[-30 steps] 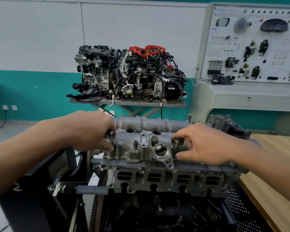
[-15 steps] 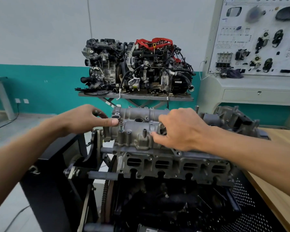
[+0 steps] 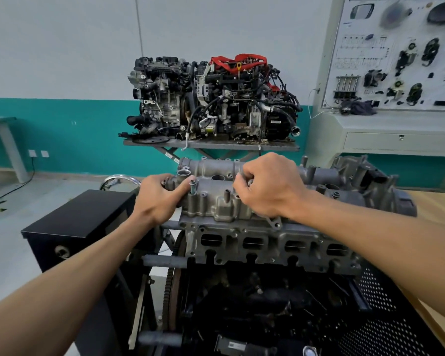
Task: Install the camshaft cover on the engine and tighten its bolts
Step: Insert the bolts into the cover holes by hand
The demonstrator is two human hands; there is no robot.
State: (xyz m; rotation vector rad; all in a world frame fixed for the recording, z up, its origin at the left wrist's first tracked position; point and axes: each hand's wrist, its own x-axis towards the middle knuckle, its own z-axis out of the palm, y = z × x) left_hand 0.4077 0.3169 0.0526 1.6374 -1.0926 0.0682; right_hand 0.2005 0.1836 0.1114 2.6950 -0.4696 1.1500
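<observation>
Left grip (image 3: pixel 162 196) curls round the left end of the camshaft cover (image 3: pixel 216 199); right grip (image 3: pixel 270 188) has its fingers curled at the cover's middle, on what I cannot tell. The cover sits on the engine (image 3: pixel 267 245); one bolt (image 3: pixel 192 186) stands proud, so tightening probably remains.

White-and-teal wall (image 3: pixel 62 73), grey floor (image 3: pixel 16 247)

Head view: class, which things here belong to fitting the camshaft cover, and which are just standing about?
Job in hand: camshaft cover; upright bolt in it; engine beneath it; left hand gripping the cover's end; right hand on its top.
Standing about: second engine behind; display board; black cabinet; wooden bench.
</observation>
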